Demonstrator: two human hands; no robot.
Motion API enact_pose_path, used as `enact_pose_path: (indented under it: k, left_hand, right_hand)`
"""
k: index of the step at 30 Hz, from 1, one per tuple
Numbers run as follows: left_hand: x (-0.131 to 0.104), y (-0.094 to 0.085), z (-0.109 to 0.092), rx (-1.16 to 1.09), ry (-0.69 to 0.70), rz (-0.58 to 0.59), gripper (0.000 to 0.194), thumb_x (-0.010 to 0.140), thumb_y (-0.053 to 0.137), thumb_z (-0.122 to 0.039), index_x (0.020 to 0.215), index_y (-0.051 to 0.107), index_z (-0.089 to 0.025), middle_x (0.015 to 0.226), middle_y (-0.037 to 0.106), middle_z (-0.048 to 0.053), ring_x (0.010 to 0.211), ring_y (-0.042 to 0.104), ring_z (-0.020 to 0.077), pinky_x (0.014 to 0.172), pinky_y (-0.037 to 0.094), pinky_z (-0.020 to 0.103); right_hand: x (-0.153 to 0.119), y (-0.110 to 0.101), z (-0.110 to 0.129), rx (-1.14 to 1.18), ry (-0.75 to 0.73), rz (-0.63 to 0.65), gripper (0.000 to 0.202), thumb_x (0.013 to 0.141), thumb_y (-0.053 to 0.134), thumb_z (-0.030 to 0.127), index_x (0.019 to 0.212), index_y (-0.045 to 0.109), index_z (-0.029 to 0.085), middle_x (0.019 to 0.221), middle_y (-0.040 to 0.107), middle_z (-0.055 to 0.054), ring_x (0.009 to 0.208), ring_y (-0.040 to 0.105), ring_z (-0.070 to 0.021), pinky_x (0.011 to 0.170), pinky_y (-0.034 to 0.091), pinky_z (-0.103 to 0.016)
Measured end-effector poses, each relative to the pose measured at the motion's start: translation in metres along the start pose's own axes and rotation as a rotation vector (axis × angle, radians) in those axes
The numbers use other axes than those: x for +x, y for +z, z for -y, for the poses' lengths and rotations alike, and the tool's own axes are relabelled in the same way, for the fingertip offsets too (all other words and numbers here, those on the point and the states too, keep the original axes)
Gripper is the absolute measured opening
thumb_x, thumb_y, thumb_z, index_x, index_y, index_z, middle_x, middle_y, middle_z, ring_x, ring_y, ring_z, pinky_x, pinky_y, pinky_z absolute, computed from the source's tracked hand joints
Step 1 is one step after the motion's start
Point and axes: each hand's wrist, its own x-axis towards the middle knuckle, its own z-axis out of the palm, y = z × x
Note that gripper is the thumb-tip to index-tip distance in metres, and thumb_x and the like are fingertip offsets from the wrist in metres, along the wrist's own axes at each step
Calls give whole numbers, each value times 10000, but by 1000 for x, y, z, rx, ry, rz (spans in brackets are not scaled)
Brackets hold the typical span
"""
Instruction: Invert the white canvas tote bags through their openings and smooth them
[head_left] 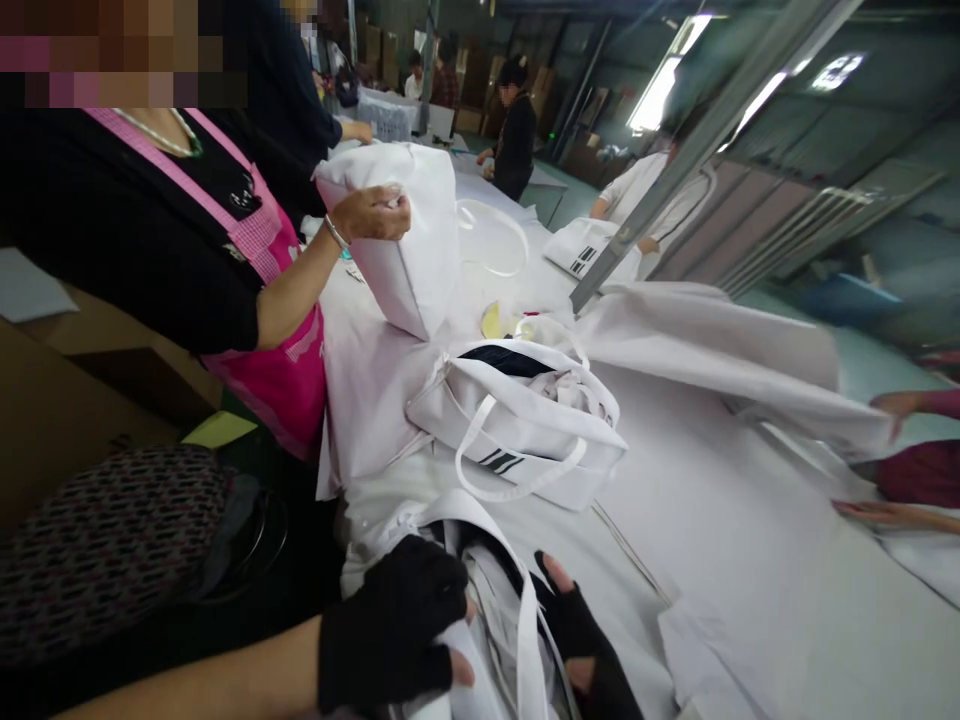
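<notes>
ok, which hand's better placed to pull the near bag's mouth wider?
Probably the right hand: it sits open at the near bag's mouth beside the strap, fingers free. The left hand is closed on the bag's left edge, holding it.

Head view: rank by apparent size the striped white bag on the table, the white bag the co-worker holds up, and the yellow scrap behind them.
1-2. Striped white bag and held-up white bag: look alike, unsure.
3. Yellow scrap.

Daylight glares from roof windows [660, 90] at the top right; the white desk [750, 540] is bright, edges smeared and bent, upper left pixelated.
</notes>
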Motion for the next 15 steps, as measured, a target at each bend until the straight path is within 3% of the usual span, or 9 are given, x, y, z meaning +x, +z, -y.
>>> enact_pose_path:
  k: [3,5,9,11,13,15]
  left_hand:
    - [36,-10,4,109,98,131,468,745,640,-590,1022,635,-212,1034,629,81,988,575,278,900,449,408]
    - [51,-16,7,192,61,250,561,719,651,-620,1109,593,-221,1034,637,77,950,604,283,839,477,386]
    - [52,-25,13,169,-81,359,642,621,680,-695,1085,574,-265,979,644,36,869,624,259,737,488,337]
    - [43,-22,16,128,-64,271,558,635,680,-681,976,596,-246,897,635,14,790,615,211,683,473,299]
    - [31,-12,21,144,44,65,465,702,661,-639,869,601,-209,837,619,19,757,596,184,676,460,291]
    - [18,4,27,175,164,-185,379,784,626,-565,776,582,-188,762,594,24,725,567,174,671,446,302]
  right_hand:
    - [34,12,27,205,196,68,624,826,434,682,1271,578,269,1388,502,-66,1314,429,-291,1103,337,-493]
    - [55,26,39,232,294,100,651,849,377,706,1244,597,239,1349,539,-82,1304,439,-291,1109,317,-512]
    - [86,46,44,208,321,158,630,872,398,674,1247,593,207,1354,535,-83,1320,422,-260,1153,252,-457]
    - [93,49,38,280,373,221,686,883,306,704,1256,586,201,1329,556,-86,1285,464,-255,1146,266,-456]
    - [92,51,30,262,376,284,707,898,236,699,1288,561,208,1331,554,-84,1276,476,-247,1137,285,-461]
    - [80,57,19,116,291,292,640,922,255,650,1327,526,235,1373,517,-70,1306,445,-234,1139,291,-457]
